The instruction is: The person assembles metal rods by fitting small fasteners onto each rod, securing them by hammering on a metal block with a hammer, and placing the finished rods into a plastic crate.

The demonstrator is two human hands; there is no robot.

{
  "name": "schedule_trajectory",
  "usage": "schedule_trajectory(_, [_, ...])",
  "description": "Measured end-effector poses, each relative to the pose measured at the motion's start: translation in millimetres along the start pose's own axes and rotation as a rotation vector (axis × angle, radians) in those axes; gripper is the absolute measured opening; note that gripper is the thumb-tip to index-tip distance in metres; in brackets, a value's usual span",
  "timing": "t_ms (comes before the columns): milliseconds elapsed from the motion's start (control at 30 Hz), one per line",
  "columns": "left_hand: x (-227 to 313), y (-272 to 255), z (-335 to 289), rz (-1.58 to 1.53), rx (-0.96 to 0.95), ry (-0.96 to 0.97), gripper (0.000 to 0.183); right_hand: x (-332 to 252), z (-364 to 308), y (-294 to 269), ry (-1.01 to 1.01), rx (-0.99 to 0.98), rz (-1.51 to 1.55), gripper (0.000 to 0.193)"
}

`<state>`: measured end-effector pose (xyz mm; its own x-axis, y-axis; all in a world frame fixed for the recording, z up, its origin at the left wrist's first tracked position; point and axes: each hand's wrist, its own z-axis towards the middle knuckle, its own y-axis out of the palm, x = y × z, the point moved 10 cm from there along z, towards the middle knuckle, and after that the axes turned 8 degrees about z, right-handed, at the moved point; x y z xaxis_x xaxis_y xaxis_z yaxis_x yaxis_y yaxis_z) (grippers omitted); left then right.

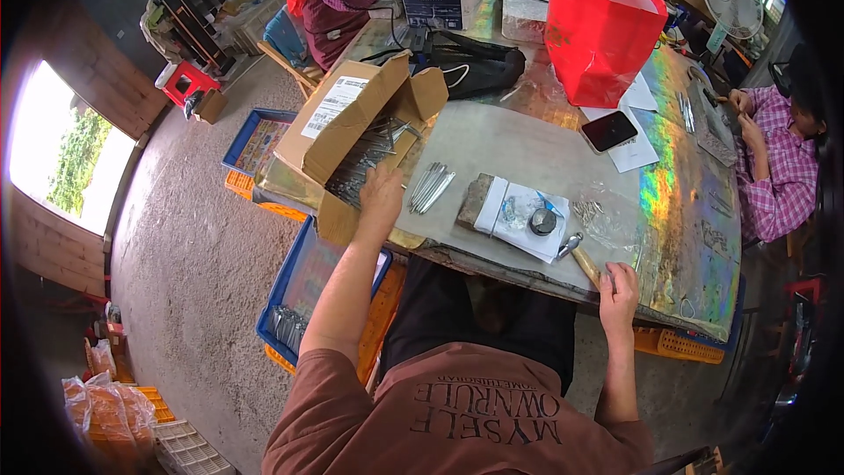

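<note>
My left hand (382,198) reaches over the near edge of an open cardboard box (330,114), its fingers curled down at the thin metal rods (365,158) inside. What those fingertips hold is hidden. Right of this hand lies a bundle of slim silvery metal pieces (431,187) on a pale sheet. My right hand (620,290) is closed at the handle end of a hammer (585,262) by the table's front edge. The hammer's metal head lies beside a block wrapped in white paper (519,215), which bears a dark round metal piece (542,222).
Small metal bits (593,211) are scattered right of the block. Farther back are a phone (608,131), a red bag (607,26) and a black bag (475,62). Co-workers sit at the far side and the right. A blue tray (325,273) stands below the table's left edge.
</note>
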<state>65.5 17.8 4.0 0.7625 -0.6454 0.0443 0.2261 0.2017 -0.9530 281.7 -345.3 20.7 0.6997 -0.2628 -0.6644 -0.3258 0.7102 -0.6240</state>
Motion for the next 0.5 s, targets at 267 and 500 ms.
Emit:
schedule_trajectory(267, [8, -24, 0, -0.003, 0.182, 0.157, 0.012, -4, 0, 0, 0.007, 0.026, 0.054, 0.015])
schedule_trajectory(500, [80, -85, -35, -0.434, 0.363, 0.461, 0.019, -38, 6, -4, -0.053, 0.096, 0.107, 0.011])
